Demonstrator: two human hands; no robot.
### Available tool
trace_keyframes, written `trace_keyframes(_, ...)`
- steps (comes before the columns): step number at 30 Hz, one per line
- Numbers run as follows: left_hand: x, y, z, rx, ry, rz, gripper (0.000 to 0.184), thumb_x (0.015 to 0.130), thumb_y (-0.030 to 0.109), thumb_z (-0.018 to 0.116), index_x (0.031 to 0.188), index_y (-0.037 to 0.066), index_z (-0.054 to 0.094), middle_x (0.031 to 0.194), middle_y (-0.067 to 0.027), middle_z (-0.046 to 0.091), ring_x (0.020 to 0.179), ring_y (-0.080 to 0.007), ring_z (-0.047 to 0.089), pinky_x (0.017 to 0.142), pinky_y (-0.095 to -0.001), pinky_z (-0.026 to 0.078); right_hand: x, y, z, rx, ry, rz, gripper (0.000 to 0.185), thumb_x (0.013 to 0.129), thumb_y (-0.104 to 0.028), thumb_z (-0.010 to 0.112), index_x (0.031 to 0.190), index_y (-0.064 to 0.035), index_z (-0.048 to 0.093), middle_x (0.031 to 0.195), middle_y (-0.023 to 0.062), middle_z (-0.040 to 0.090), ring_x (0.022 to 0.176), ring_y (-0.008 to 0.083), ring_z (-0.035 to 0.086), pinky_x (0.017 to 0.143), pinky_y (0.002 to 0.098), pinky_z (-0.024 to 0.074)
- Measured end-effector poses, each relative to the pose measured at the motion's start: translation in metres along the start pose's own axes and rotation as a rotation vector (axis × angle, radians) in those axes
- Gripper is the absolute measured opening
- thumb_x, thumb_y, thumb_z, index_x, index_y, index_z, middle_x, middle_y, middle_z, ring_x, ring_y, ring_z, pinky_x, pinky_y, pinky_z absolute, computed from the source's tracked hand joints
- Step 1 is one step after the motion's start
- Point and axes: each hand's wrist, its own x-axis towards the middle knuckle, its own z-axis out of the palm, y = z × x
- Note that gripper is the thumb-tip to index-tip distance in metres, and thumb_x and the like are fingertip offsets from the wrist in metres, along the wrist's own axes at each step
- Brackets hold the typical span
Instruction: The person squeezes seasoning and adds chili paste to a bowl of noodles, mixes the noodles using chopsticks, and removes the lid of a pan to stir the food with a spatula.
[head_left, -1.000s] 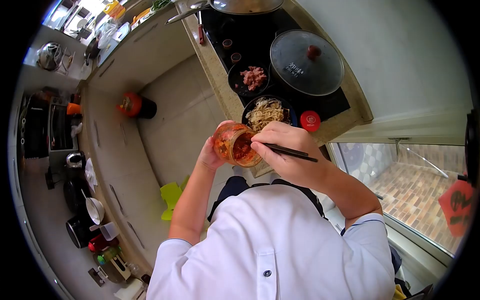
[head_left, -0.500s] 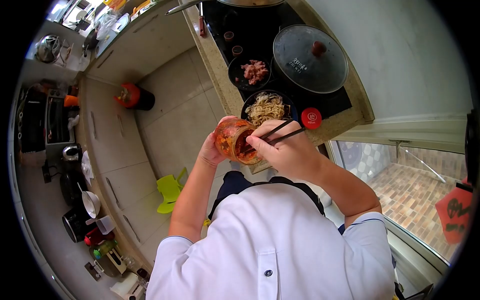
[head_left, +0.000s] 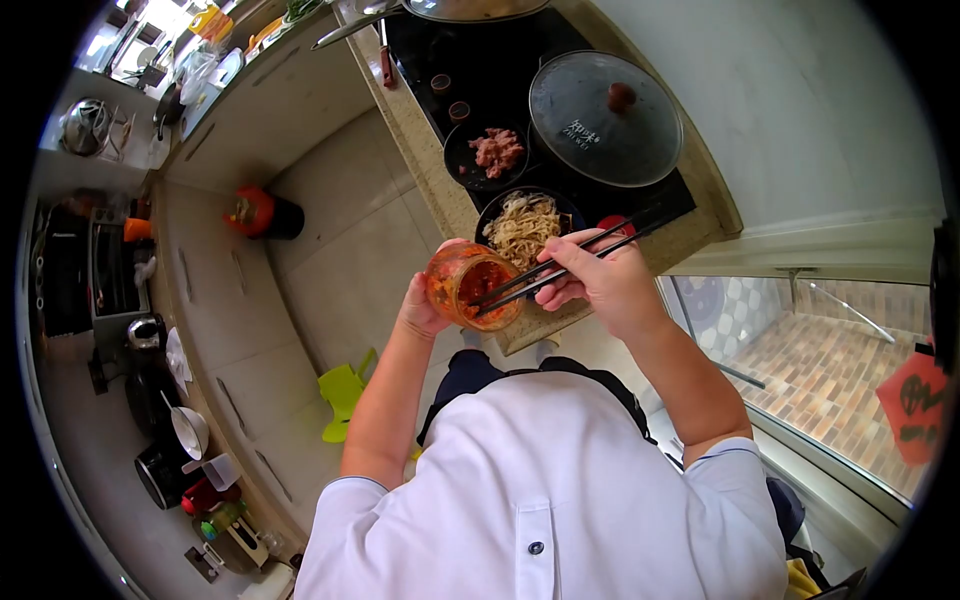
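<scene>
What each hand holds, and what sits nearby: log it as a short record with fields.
Left hand: holds the jar, its mouth turned toward the right hand
Right hand: holds the chopsticks
Chopstick tips: inside the jar
Jar contents: red food
Nearest dish: dark, with pale strands
Second dish: dark, with pink meat
Glass lid: brown knob
Red cap: partly hidden behind chopsticks and right hand
</scene>
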Motion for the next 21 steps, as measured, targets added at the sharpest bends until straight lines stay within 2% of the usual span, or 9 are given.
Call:
trace_keyframes(9,0.0,-0.004,-0.017,-0.035,0.068,-0.044,0.102,0.068,0.07,0.071,0.142,0.009,0.037,0.136,-0.0166,0.051,0.125,-0.0335,0.051,0.104,-0.051,0.044,-0.006,-0.007,-0.029,0.168,0.072,-0.019,0.021,0.094,-0.017,0.062,0.093,0.0044,0.063,0.076,0.0119,0.066,0.062,0.0219,0.069,0.054,0.0306,0.059)
trace_keyframes(11,-0.004,-0.005,-0.023,-0.054,0.109,-0.044,0.101,0.069,0.071,0.069,0.143,0.009,0.038,0.137,-0.0151,0.051,0.125,-0.0324,0.052,0.104,-0.0503,0.044,-0.012,-0.012,-0.034,0.178,0.15,-0.141,0.022,0.096,-0.019,0.06,0.093,0.0017,0.065,0.079,0.0125,0.067,0.063,0.0205,0.068,0.053,0.0296,0.0569)
trace_keyframes(13,-0.007,-0.004,-0.026,-0.065,0.122,-0.044,0.1,0.07,0.072,0.068,0.143,0.009,0.038,0.138,-0.0146,0.051,0.125,-0.032,0.052,0.104,-0.0499,0.044,-0.016,-0.011,-0.037,0.158,0.178,-0.184,0.024,0.095,-0.02,0.061,0.094,0.004,0.064,0.078,0.0111,0.066,0.065,0.02,0.069,0.057,0.0294,0.0592)
trace_keyframes(15,-0.011,-0.003,-0.03,-0.074,0.138,-0.045,0.1,0.07,0.072,0.067,0.143,0.009,0.039,0.138,-0.0141,0.05,0.125,-0.0315,0.052,0.104,-0.0496,0.044,-0.016,-0.001,-0.038,-0.148,0.337,-0.392,0.026,0.097,-0.02,0.059,0.095,0.0049,0.064,0.078,0.0101,0.066,0.065,0.0173,0.068,0.06,0.027,0.0582)
trace_keyframes(17,-0.012,-0.002,-0.031,-0.071,0.123,-0.038,0.098,0.071,0.072,0.066,0.142,0.01,0.04,0.139,-0.0136,0.05,0.126,-0.0316,0.051,0.104,-0.0495,0.044,-0.004,0.026,-0.041,-0.302,0.33,-0.518,0.018,0.095,-0.014,0.062,0.096,0.0036,0.064,0.08,0.0088,0.066,0.069,0.0168,0.067,0.062,0.0273,0.0549)
trace_keyframes(19,-0.013,-0.001,-0.031,-0.076,0.14,-0.033,0.098,0.071,0.073,0.065,0.142,0.01,0.041,0.139,-0.0134,0.05,0.126,-0.0317,0.051,0.105,-0.0496,0.043,0.028,0.07,-0.057,-0.605,0.212,-0.794,0.011,0.092,-0.008,0.064,0.094,0.0023,0.064,0.082,0.0096,0.066,0.073,0.0184,0.065,0.063,0.0299,0.0524)
trace_keyframes(21,-0.015,0.0,-0.029,-0.078,0.155,-0.032,0.097,0.071,0.073,0.065,0.142,0.011,0.041,0.139,-0.0132,0.05,0.126,-0.0318,0.051,0.105,-0.0498,0.043,0.045,0.088,-0.062,-0.792,0.185,-0.836,0.006,0.09,-0.004,0.065,0.092,0.0018,0.064,0.084,0.0109,0.065,0.075,0.0193,0.063,0.064,0.0306,0.0505)
